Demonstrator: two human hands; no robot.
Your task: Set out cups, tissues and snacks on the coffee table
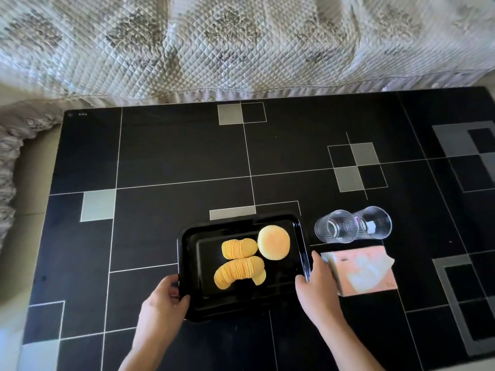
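Black snack tray (300,231): your left hand (163,298) and right hand (313,285) pinch its sides; keep it level, clear of the tissue pack (361,271).

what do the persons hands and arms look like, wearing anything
Both the left hand and the right hand are bare: no gloves, rings, watch or bracelets show. Both forearms are bare too, with no sleeve visible up to the bottom edge of the picture. The fingernails look short and unpainted, as far as the blur allows.
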